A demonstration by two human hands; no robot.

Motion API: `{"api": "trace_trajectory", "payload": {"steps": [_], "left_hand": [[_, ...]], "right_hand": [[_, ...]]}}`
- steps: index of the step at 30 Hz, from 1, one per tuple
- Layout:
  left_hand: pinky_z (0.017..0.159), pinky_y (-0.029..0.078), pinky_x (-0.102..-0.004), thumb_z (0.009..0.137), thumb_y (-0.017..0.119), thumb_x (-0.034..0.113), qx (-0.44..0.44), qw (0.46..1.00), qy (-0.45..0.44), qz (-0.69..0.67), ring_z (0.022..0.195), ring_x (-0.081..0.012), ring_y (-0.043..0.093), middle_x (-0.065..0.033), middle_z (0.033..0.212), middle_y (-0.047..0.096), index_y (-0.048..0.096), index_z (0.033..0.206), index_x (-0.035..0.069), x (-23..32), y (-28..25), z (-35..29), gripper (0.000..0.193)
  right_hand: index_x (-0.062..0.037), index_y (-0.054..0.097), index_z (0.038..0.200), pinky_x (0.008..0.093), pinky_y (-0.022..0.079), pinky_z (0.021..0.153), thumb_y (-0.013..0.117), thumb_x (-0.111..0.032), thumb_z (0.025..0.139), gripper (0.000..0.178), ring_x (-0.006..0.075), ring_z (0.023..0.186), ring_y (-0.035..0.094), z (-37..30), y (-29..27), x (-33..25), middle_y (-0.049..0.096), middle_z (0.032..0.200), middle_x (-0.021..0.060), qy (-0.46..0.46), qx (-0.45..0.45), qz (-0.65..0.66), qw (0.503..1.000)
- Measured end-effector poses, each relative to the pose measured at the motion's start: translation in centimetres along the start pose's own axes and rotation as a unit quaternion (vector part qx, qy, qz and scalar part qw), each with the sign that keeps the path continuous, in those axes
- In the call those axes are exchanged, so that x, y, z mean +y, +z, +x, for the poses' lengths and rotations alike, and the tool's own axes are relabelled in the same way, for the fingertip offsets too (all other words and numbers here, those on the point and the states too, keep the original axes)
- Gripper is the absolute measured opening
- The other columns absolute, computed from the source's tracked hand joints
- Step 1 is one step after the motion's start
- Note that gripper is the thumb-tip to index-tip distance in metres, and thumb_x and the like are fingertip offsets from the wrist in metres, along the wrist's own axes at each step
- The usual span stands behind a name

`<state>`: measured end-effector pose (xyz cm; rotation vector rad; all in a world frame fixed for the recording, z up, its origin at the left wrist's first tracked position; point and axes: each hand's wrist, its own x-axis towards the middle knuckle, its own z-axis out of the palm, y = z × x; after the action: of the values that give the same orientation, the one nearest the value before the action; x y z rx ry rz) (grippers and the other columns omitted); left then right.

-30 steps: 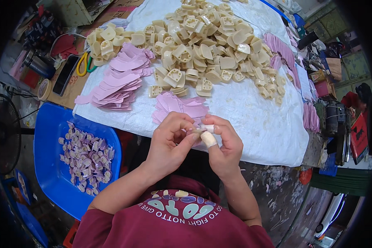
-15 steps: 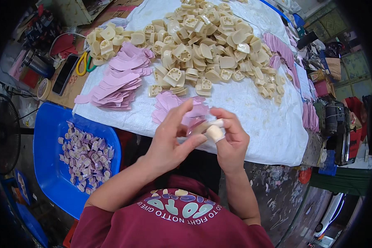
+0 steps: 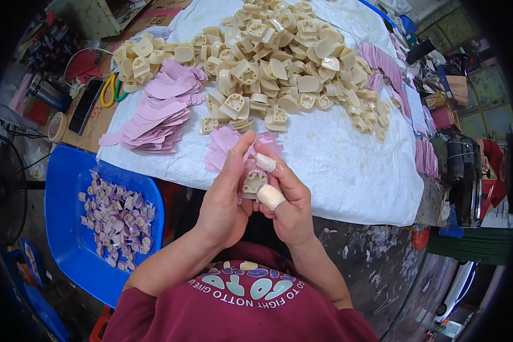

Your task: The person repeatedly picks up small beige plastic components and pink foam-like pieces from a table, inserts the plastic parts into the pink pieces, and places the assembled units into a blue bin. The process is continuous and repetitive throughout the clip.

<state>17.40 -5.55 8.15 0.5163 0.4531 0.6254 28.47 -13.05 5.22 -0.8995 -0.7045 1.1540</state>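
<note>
Between my two hands, close to the table's front edge, is a beige plastic shoe heel (image 3: 254, 181) with its holed face up and a pink covering around its upper rim. My left hand (image 3: 225, 191) grips it from the left, fingers pointing away from me. On the right, my right hand (image 3: 288, 199) presses against it; its thumb and a finger wear pale finger covers. Parts of the heel are hidden by the fingers. Just beyond my hands lies a small fan of pink cover pieces (image 3: 218, 149). Behind that rises a large pile of bare beige heels (image 3: 285, 68).
A taller stack of pink pieces (image 3: 157, 117) lies at the left of the white cloth (image 3: 347, 176). Lower left, a blue tub (image 3: 68, 228) holds many covered heels (image 3: 117, 219). Scissors (image 3: 108, 91), a phone (image 3: 87, 105) and a tape roll (image 3: 57, 126) are at the table's left.
Both hands have drawn closer together and slightly toward me, to the left. The heel has turned so that its holed face now shows between them.
</note>
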Motion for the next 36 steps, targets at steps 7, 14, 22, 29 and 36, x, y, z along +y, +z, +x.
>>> {"api": "trace_trajectory", "payload": {"steps": [7, 14, 22, 29, 36], "left_hand": [[0.059, 0.042, -0.0186, 0.101, 0.04, 0.028, 0.039, 0.958, 0.149, 0.242, 0.073, -0.0054, 0.05, -0.0022, 0.1, 0.055, 0.031, 0.146, 0.007, -1.6, 0.3, 0.2, 0.051], [0.05, 0.04, -0.0186, 0.101, 0.042, 0.025, 0.033, 0.973, 0.064, 0.221, 0.062, -0.0046, 0.049, -0.0016, 0.089, 0.056, 0.029, 0.148, 0.009, -0.8, -1.6, 0.7, 0.051], [0.05, 0.044, -0.0201, 0.099, 0.048, 0.024, 0.026, 0.989, -0.01, 0.144, 0.065, -0.0067, 0.054, -0.0022, 0.086, 0.058, 0.022, 0.15, 0.014, 0.0, -2.1, 1.4, 0.058], [0.071, 0.053, -0.0297, 0.098, 0.053, 0.029, -0.11, 0.983, -0.06, 0.131, 0.09, -0.0157, 0.062, -0.0088, 0.111, 0.059, 0.009, 0.153, 0.019, 0.9, -2.9, 0.5, 0.071], [0.079, 0.049, -0.028, 0.09, 0.065, 0.014, -0.108, 0.99, -0.071, -0.061, 0.091, -0.0146, 0.059, -0.0073, 0.109, 0.059, -0.002, 0.154, 0.022, 0.9, -1.5, -0.7, 0.092]], "right_hand": [[-0.0035, 0.053, 0.132, 0.028, 0.047, 0.089, 0.049, -0.002, 0.094, 0.039, 0.0168, 0.108, 0.058, 0.5, 0.7, 0.4, 0.052, 0.135, 0.0153, -0.025, 0.047, -0.064, 0.997], [-0.0015, 0.047, 0.136, 0.026, 0.047, 0.084, 0.046, -0.008, 0.096, 0.04, 0.0156, 0.106, 0.056, 0.9, 0.1, -0.1, 0.053, 0.131, 0.0122, 0.099, 0.009, -0.107, 0.989], [0.0033, 0.038, 0.139, 0.0324, 0.043, 0.099, 0.053, -0.01, 0.093, 0.05, 0.0267, 0.128, 0.046, 0.9, -0.1, 1.0, 0.038, 0.146, 0.0193, -0.028, -0.03, -0.325, 0.945], [0.005, 0.042, 0.136, 0.031, 0.047, 0.092, 0.061, -0.013, 0.089, 0.054, 0.0239, 0.12, 0.052, 1.0, -1.5, -0.7, 0.031, 0.15, 0.0205, -0.108, -0.065, -0.446, 0.886], [0.0041, 0.045, 0.134, 0.0258, 0.05, 0.085, 0.059, -0.004, 0.091, 0.046, 0.0153, 0.11, 0.056, 0.9, -0.5, -1.6, 0.037, 0.147, 0.0168, -0.078, -0.078, -0.108, 0.988]]}}
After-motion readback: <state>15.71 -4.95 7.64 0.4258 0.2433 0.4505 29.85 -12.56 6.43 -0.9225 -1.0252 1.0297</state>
